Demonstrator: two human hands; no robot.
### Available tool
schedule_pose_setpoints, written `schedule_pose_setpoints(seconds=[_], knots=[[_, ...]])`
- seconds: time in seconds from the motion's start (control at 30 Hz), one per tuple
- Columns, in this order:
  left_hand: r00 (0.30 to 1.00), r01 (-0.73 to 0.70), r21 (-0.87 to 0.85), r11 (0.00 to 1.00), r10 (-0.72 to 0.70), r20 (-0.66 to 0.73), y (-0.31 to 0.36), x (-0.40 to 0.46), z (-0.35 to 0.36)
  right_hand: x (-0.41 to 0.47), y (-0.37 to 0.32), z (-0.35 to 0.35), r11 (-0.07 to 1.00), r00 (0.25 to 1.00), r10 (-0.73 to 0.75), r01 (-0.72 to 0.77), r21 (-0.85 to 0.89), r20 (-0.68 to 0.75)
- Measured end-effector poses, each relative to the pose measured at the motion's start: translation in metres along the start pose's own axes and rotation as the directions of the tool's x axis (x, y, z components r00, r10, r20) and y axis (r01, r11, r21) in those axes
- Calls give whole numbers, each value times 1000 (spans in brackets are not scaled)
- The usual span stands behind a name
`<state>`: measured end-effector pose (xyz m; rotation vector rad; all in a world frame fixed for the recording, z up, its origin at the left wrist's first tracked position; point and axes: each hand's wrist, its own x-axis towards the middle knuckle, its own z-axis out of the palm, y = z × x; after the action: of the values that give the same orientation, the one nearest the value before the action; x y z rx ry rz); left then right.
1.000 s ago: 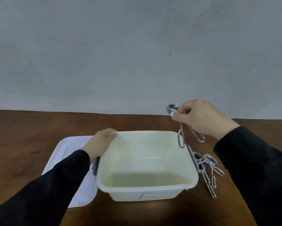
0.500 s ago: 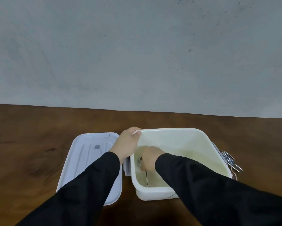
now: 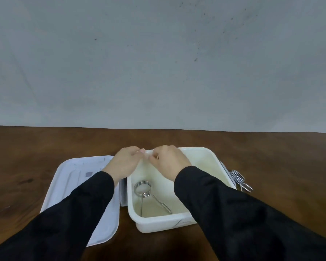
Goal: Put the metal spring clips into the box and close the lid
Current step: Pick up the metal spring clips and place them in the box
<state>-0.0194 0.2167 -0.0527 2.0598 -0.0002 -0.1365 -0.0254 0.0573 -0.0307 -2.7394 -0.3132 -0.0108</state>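
At the far left corner of the box (image 3: 158, 226), the fingers (image 3: 141, 151) of the left hand (image 3: 124, 162) are curling over the rim, gripping the wall there. Just beside them, the right hand (image 3: 169, 161) is hovering above the box's inside with its fingers (image 3: 152, 158) curled loosely inward; they are holding nothing that can be seen. Below both hands, one metal spring clip (image 3: 148, 194) is lying on the floor of the box, its coiled ring toward the far side and its two wire legs pointing toward the person. Black sleeves are covering both forearms, and the right sleeve (image 3: 234, 213) is hiding the near right corner of the box. More spring clips (image 3: 238, 179) are lying in a small heap on the brown wooden surface (image 3: 281, 157), just outside the box's right wall. The white lid (image 3: 79, 179) is lying flat on the surface to the left of the box, partly under the left sleeve (image 3: 79, 210). A grey wall (image 3: 158, 63) is filling the background.
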Motion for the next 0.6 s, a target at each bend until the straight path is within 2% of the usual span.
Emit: schedule_pose_setpoints(seconds=[0.07,0.1,0.17,0.23,0.3,0.4,0.5,0.6], knots=[[1000,-5,54,999,5,9,4,5,0,-1,28,-32,999,964,43,-37,27,-262],[1000,-3,84,996,2,9,5,8,1,-2,46,-48,995,933,93,-80,52,-347],[1000,1,126,992,-2,4,7,11,2,-3,93,-73,969,884,244,-209,130,-398],[1000,-3,160,987,1,15,10,12,3,-8,144,-86,918,863,396,-381,109,-312],[1000,-6,193,981,0,30,11,15,2,-14,192,-83,847,838,528,-532,15,-138],[1000,6,213,977,-10,22,12,18,2,-27,243,-64,743,735,669,-661,-103,108],[1000,18,206,978,-21,14,12,18,3,-30,265,-46,696,667,718,-692,-193,197],[1000,21,212,977,-24,14,12,17,4,-23,269,-38,673,646,740,-706,-220,190]])
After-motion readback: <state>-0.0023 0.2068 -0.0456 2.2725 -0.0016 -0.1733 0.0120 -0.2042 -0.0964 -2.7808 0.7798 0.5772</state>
